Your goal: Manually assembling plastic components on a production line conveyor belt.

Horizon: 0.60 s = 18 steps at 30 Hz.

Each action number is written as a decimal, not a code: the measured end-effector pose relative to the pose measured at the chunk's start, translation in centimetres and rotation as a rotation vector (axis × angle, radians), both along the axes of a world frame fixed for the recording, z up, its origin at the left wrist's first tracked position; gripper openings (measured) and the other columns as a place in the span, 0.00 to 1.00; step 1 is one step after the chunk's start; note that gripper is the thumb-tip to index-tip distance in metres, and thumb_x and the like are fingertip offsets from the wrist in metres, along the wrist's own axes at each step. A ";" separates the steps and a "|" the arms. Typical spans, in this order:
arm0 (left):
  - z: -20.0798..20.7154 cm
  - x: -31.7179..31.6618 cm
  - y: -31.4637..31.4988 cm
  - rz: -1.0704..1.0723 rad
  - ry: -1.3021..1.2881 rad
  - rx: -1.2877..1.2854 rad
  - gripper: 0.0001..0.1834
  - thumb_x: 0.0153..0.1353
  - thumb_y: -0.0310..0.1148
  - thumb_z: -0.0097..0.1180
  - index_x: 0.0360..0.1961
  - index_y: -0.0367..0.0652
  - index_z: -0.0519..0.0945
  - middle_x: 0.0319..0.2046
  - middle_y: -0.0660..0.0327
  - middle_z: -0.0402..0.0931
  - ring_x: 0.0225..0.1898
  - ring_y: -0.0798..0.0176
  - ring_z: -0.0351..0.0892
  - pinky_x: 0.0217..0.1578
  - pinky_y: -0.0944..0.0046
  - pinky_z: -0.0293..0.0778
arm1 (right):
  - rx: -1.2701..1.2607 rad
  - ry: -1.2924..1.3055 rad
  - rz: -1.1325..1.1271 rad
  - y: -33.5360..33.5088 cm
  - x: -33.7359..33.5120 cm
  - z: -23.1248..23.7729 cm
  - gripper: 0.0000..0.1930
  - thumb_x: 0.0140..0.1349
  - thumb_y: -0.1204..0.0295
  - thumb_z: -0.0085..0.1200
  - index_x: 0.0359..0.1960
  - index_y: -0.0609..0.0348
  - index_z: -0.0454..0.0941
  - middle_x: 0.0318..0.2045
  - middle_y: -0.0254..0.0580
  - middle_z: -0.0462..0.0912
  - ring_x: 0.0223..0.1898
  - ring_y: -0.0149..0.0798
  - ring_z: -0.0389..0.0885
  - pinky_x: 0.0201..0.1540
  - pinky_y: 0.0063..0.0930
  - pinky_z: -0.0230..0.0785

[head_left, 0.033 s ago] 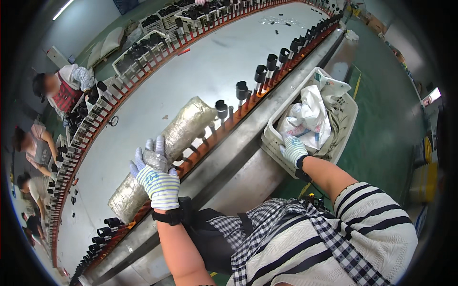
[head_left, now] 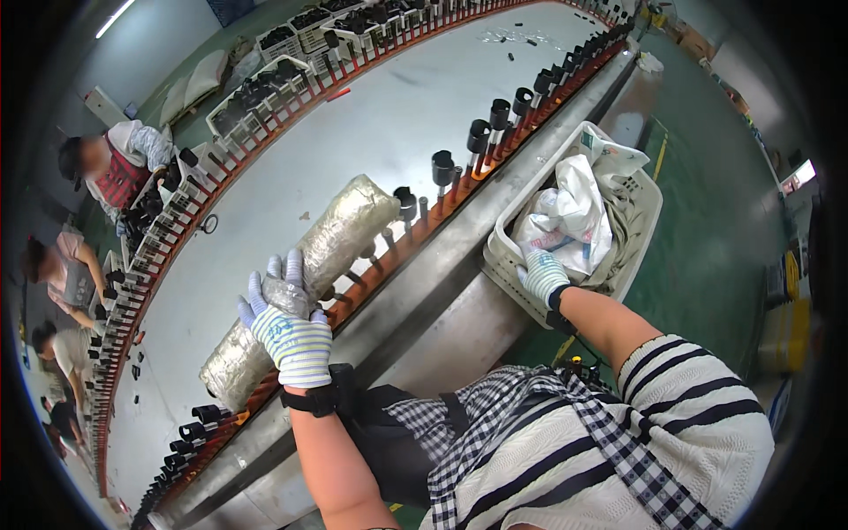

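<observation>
Left hand (head_left: 291, 331), striped glove: fingers spread apart, draped over the top of a long silvery roll (head_left: 349, 230), crinkled wrapping. Crumpled clear-looking piece (head_left: 287, 299) under and between the fingers; what the palm presses on is hidden. Roll shows at 1 o'clock from the hand and again at 8; cannot tell whether it is one length beneath. Its lower end lies by the table's near edge.

Black wristband (head_left: 311, 403) below the glove, between 5 and 6.

Right hand (head_left: 544, 276), same striped glove, near 3 o'clock from the left. At the near side of a pale plastic basket (head_left: 521, 305), fingertips by a white bag (head_left: 576, 216). Fingers partly hidden; cannot tell if they are closed on bag or rim. Bag sits at 1 o'clock from this hand; greyish folded material (head_left: 627, 221) at 2, also in the basket.

Further out, from the left hand: black-capped uprights (head_left: 442, 168) between 1 and 2, more of them between 7 and 8. White tabletop (head_left: 221, 234) at 11. Person in a red vest (head_left: 124, 177) between 10 and 11, across the table. Short red piece (head_left: 338, 94) near 12, far edge.
</observation>
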<state>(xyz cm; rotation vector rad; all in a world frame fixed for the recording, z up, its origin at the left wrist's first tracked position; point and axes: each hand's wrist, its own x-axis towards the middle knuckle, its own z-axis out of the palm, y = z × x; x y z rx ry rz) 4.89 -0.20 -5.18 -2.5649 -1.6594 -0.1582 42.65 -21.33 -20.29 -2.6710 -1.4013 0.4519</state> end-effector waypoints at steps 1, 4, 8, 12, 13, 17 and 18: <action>0.0 0.0 0.0 0.000 -0.055 0.070 0.52 0.47 0.34 0.73 0.75 0.70 0.65 0.72 0.67 0.68 0.74 0.49 0.57 0.75 0.35 0.47 | 0.033 -0.014 0.024 0.0 0.1 0.1 0.25 0.63 0.65 0.57 0.61 0.58 0.72 0.47 0.61 0.85 0.50 0.61 0.84 0.55 0.53 0.75; 0.0 0.4 0.0 0.002 0.000 -0.037 0.52 0.47 0.35 0.74 0.75 0.69 0.65 0.72 0.67 0.68 0.75 0.50 0.57 0.76 0.37 0.47 | 0.020 0.001 0.013 -0.1 -0.1 0.7 0.22 0.64 0.66 0.57 0.58 0.59 0.73 0.46 0.61 0.85 0.50 0.61 0.84 0.54 0.53 0.75; -0.4 -0.1 0.1 0.010 0.025 -0.079 0.53 0.47 0.37 0.74 0.76 0.68 0.64 0.72 0.67 0.67 0.75 0.50 0.56 0.76 0.38 0.46 | 0.019 -0.008 0.022 -0.3 0.3 0.2 0.20 0.64 0.66 0.56 0.56 0.59 0.72 0.45 0.61 0.85 0.49 0.61 0.84 0.53 0.54 0.75; 0.0 -0.4 -0.3 -0.010 -0.063 0.062 0.52 0.48 0.36 0.74 0.76 0.66 0.64 0.73 0.65 0.66 0.75 0.50 0.57 0.76 0.38 0.48 | 0.020 -0.009 0.030 -0.2 0.2 -0.2 0.23 0.64 0.66 0.55 0.59 0.58 0.72 0.45 0.61 0.85 0.48 0.61 0.84 0.52 0.54 0.75; 0.3 -0.4 -0.4 -0.017 -0.108 0.092 0.52 0.48 0.37 0.74 0.76 0.66 0.64 0.73 0.64 0.66 0.75 0.50 0.57 0.76 0.38 0.48 | 0.041 -0.019 0.036 -0.2 0.2 -0.2 0.24 0.64 0.66 0.56 0.60 0.58 0.71 0.45 0.61 0.85 0.48 0.61 0.84 0.52 0.54 0.75; 0.4 0.3 -0.4 -0.006 0.095 -0.143 0.52 0.49 0.39 0.74 0.76 0.69 0.63 0.73 0.66 0.65 0.76 0.49 0.56 0.76 0.36 0.47 | 0.030 -0.001 0.017 -0.3 0.4 -0.1 0.24 0.63 0.66 0.56 0.60 0.58 0.72 0.46 0.61 0.85 0.49 0.61 0.84 0.53 0.53 0.75; 0.6 0.4 -0.4 -0.011 0.123 -0.102 0.52 0.50 0.40 0.74 0.76 0.70 0.62 0.73 0.67 0.65 0.76 0.49 0.55 0.76 0.35 0.47 | 0.031 -0.002 0.016 -0.2 0.4 -0.1 0.24 0.63 0.66 0.56 0.60 0.58 0.72 0.46 0.61 0.85 0.49 0.61 0.84 0.53 0.53 0.75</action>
